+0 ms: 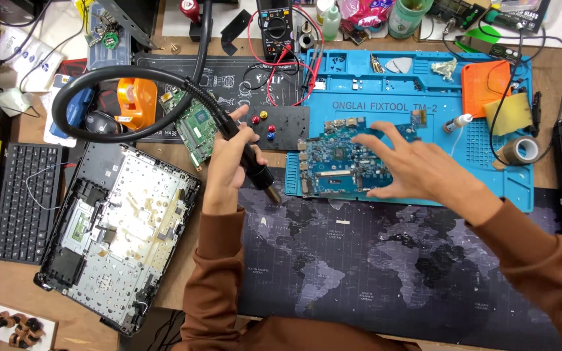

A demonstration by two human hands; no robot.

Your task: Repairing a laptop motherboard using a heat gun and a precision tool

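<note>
My left hand (227, 161) grips the black handle of a hot-air wand (255, 168). Its metal nozzle points down and right, just off the left edge of a blue circuit board (333, 159). A thick black hose (118, 78) loops from the handle up and to the left. The board lies on a blue silicone work mat (424, 88). My right hand (414, 166) rests with fingers spread on the board's right part, holding nothing.
An opened laptop chassis (115, 231) lies at the left, with a black keyboard (24, 201) beside it. A green circuit board (196, 127), a multimeter (274, 26) with red leads, a tape roll (521, 151) and an orange pad (486, 84) sit around. A dark map-printed desk mat (372, 260) covers the front.
</note>
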